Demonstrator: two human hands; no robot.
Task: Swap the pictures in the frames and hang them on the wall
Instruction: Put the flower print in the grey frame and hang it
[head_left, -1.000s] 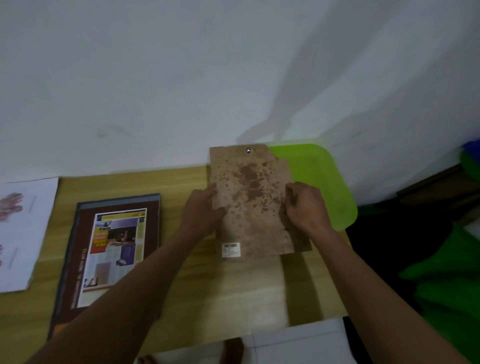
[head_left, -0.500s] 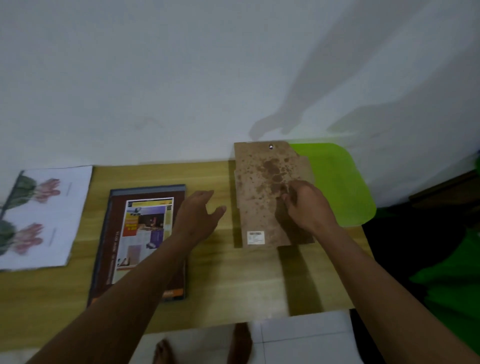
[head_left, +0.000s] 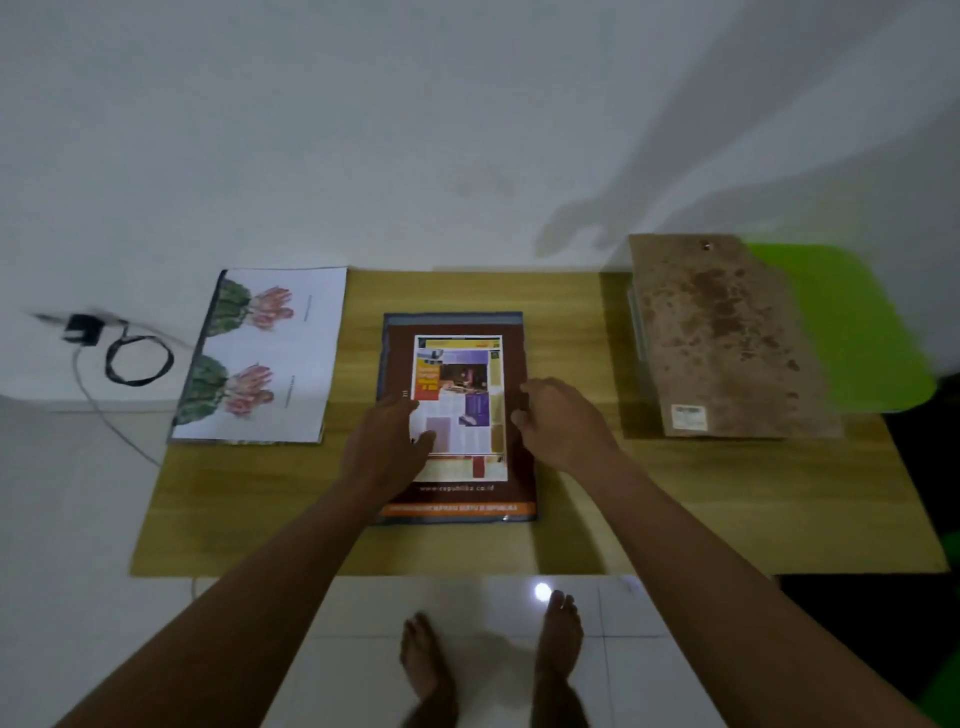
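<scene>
A dark maroon picture with a printed page design lies flat in the middle of the low wooden table. My left hand rests flat on its left side. At its right edge my right hand touches it with loosely bent fingers. A brown stained frame backing board lies face down at the table's right, on top of a frame whose edge shows at its left. A white sheet with two cactus flower prints lies at the table's left end.
A bright green tray sticks out from under the backing board at the far right. A black charger and coiled cable lie on the floor to the left. The white wall stands right behind the table. My bare feet stand on white tiles.
Both hands left the brown backing board and moved left onto the maroon picture. The view swung left, so the board now sits at the right.
</scene>
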